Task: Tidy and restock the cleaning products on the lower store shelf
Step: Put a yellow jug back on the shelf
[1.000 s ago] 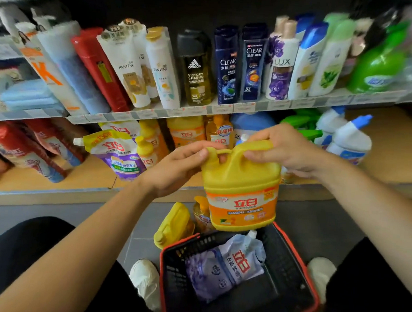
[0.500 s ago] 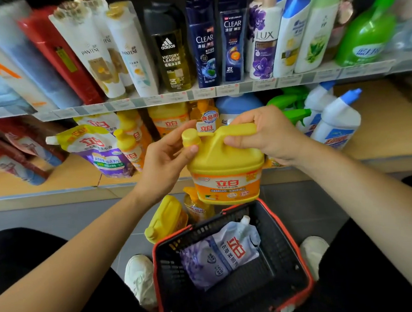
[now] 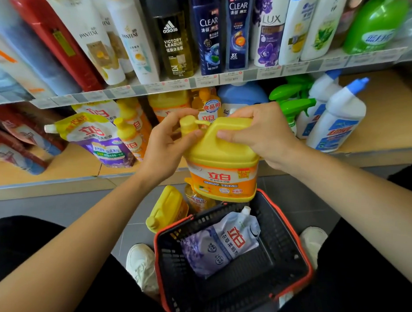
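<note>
A big yellow detergent jug (image 3: 221, 166) with an orange label hangs in the air above the basket, level with the front edge of the lower wooden shelf (image 3: 63, 170). My right hand (image 3: 261, 135) grips its top handle. My left hand (image 3: 170, 142) pinches the jug's yellow cap at the left. On the lower shelf behind stand more yellow bottles (image 3: 130, 128), a yellow and purple refill pouch (image 3: 98, 138), a blue jug (image 3: 241, 95), green spray bottles (image 3: 291, 100) and white toilet cleaner bottles (image 3: 338, 119).
A black basket with a red rim (image 3: 306, 263) sits on the grey floor between my white shoes and holds a lavender refill pouch (image 3: 224, 242). A yellow jug (image 3: 166, 208) and an orange bottle (image 3: 198, 198) stand on the floor beside it. Shampoo bottles fill the upper shelf (image 3: 170, 87).
The jug has stayed in both hands just above the basket. My left hand's fingers have closed more around the cap. The camera has dropped and come nearer to the shelf.
</note>
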`<state>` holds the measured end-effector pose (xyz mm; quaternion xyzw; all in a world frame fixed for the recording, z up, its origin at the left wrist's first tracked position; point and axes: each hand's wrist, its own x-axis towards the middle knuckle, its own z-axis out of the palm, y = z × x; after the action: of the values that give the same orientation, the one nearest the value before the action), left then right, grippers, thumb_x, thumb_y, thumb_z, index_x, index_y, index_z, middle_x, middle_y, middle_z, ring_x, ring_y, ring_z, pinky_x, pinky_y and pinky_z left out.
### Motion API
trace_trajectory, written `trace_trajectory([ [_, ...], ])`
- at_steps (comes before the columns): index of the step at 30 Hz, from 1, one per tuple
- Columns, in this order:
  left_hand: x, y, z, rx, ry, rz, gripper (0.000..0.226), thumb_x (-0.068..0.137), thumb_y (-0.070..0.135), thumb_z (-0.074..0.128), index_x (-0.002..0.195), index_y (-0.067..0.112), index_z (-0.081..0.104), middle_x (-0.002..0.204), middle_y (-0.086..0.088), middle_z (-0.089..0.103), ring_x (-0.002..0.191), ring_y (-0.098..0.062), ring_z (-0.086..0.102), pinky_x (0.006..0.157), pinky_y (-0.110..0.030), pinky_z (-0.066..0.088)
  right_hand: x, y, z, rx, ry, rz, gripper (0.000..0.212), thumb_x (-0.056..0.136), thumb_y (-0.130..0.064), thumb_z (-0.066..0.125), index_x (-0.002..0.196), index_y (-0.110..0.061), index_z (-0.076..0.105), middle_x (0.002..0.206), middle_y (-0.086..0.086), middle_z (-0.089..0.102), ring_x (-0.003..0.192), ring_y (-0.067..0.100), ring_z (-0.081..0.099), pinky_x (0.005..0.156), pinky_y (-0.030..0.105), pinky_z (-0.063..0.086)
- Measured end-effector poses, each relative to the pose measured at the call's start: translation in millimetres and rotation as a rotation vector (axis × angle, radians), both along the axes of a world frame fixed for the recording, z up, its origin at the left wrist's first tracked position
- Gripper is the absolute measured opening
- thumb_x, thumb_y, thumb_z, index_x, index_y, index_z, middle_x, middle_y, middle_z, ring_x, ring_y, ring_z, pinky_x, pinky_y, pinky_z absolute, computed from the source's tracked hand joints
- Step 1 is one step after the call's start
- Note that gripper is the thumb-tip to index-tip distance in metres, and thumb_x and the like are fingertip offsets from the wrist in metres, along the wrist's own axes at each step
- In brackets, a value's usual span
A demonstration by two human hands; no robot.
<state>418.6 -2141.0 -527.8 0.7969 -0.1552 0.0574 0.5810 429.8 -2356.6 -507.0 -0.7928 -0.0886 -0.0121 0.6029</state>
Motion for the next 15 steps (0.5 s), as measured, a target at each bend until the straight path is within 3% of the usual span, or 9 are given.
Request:
trace_trajectory([
  [5,5,10,10,-0.065,0.151,-0.212,0.032,0.094,0.013,0.066,0.125,0.008,0.059,0.108,0.003,0.072,0.106,-0.012,0.066,0.088,-0.026,0.054,17,-14,-5,0.216,0.171,0.153,0.036,0.052,-0.018,0.089,0.085,-0.015,0.074,0.075,-0.004,0.075,0.076,0.009,0.071,0.068,0.027,0.058],
  [8,6,15,11,-0.105,0.246,-0.344,0.031,0.094,0.018,0.069,0.124,0.013,0.061,0.106,0.003,0.071,0.108,-0.017,0.064,0.092,-0.032,0.054,24,-18,-9,0.290,0.223,0.267,0.026,0.054,-0.015,0.086,0.079,-0.017,0.078,0.078,-0.001,0.076,0.078,0.011,0.072,0.068,0.026,0.058],
  [12,2,21,14,-0.197,0.366,-0.489,0.052,0.087,0.036,0.078,0.131,0.016,0.060,0.113,-0.003,0.068,0.117,-0.026,0.059,0.100,-0.043,0.051,26,-19,-10,0.361,0.288,0.380,0.028,0.051,-0.021,0.088,0.079,-0.021,0.081,0.080,0.000,0.076,0.079,0.011,0.073,0.067,0.025,0.057],
  [15,-3,17,12,-0.272,0.355,-0.428,0.060,0.084,0.035,0.079,0.134,0.007,0.058,0.112,-0.004,0.070,0.116,-0.027,0.060,0.100,-0.043,0.052,27,-19,-10,0.386,0.301,0.387,0.030,0.050,-0.021,0.088,0.079,-0.018,0.080,0.080,0.002,0.076,0.078,0.014,0.073,0.067,0.026,0.058],
])
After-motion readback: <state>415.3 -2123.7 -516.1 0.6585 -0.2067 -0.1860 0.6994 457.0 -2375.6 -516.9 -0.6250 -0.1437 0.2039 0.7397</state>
